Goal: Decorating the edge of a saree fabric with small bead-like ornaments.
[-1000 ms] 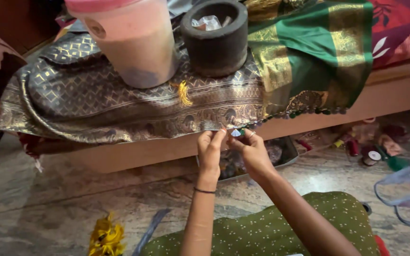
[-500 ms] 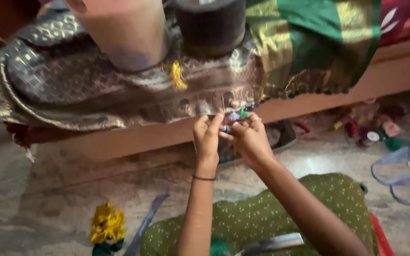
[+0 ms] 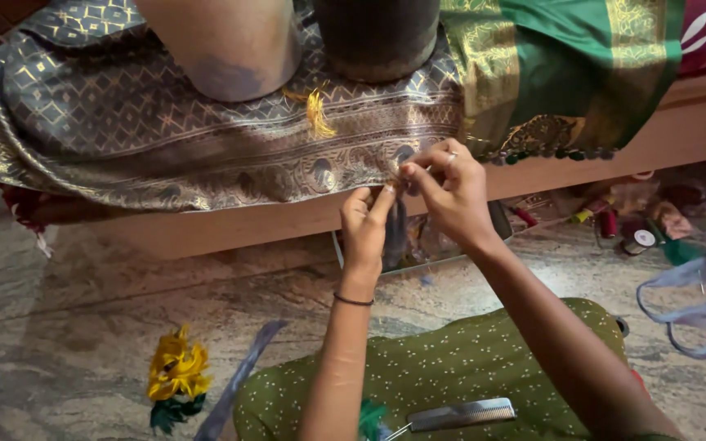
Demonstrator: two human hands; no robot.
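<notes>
Marble floor (image 3: 83, 327); low wooden bed (image 3: 696, 139) draped with grey-gold cloth (image 3: 124, 139) and green cloth (image 3: 565, 65). Left hand (image 3: 365, 229) and right hand (image 3: 451, 192) meet at the grey cloth's border, fingers pinched narrow on a small dark tassel (image 3: 395, 233) hanging just below the hem. Yellow tassel (image 3: 318, 110) sits higher on the cloth. Since earlier frames: view moved closer, hands shifted slightly right; comb (image 3: 459, 414) now on lap.

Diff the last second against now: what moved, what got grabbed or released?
Both hands, left hand and right hand, rose slightly toward the grey brocade cloth's border, still pinching the hanging dark threads. Nothing grabbed or released. Yellow tassel and comb unchanged.
</notes>
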